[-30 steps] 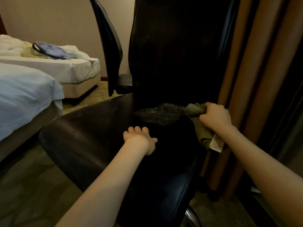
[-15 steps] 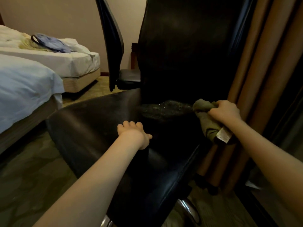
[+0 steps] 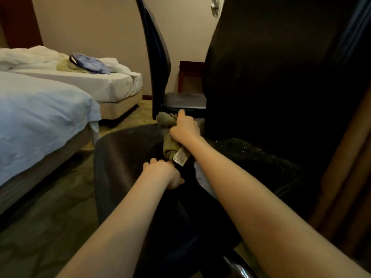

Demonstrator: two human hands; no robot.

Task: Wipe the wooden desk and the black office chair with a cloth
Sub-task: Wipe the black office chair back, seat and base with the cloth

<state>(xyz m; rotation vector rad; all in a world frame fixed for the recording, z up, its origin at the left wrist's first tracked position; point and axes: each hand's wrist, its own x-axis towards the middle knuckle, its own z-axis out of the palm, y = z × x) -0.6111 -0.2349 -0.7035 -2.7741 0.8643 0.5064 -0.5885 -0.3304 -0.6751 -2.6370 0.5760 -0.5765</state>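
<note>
Cloth, likely soft, light and limp, is bunched in the right hand at the chair seat's 12 o'clock; best held wadded. Left hand, at its 6 o'clock, rests on the seat, fingers bent; grip unclear.
</note>
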